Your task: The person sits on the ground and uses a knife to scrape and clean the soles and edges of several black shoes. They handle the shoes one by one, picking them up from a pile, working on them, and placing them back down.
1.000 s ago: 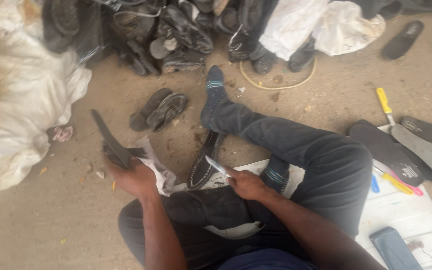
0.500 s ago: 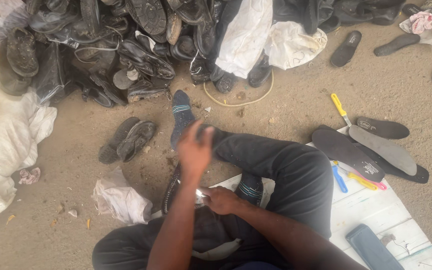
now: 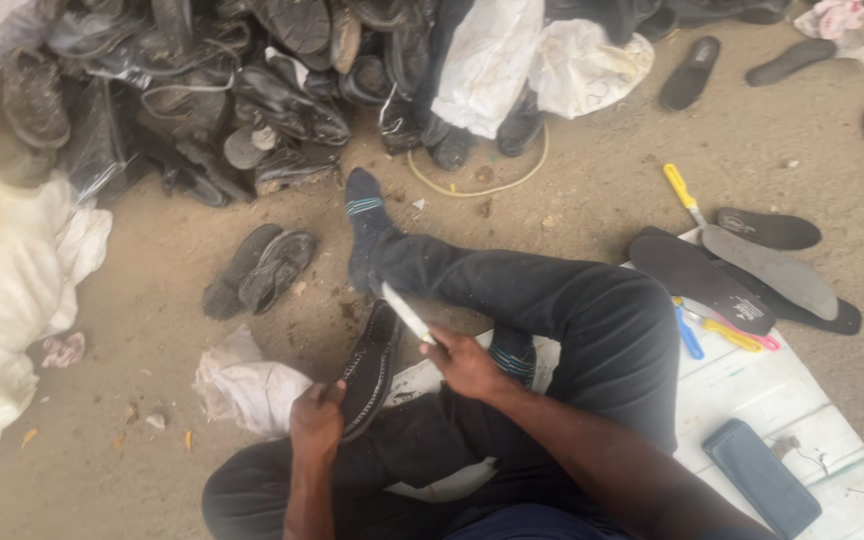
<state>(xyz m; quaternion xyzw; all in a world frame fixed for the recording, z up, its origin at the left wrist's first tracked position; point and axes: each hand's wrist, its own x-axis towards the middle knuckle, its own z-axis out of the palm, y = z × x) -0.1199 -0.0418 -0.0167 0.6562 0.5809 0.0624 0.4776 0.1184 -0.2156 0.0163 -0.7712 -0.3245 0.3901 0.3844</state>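
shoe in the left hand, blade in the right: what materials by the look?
Shoe: black, matte, likely leather or synthetic; stitched rim shows. Knife: pale, smooth, flat blade, probably metal, handle hidden in the right hand. Left hand grips the shoe's heel end.

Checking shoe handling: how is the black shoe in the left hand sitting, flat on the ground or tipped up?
Tipped up. The black shoe stands on edge, its stitched rim facing up, gripped at its near end by the left hand.

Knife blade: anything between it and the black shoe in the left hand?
Nothing visible. The right hand holds the knife with its blade pointing up and left, just above the black shoe. The left hand holds the shoe at its lower end, below the blade. Whether the blade touches the shoe cannot be told.
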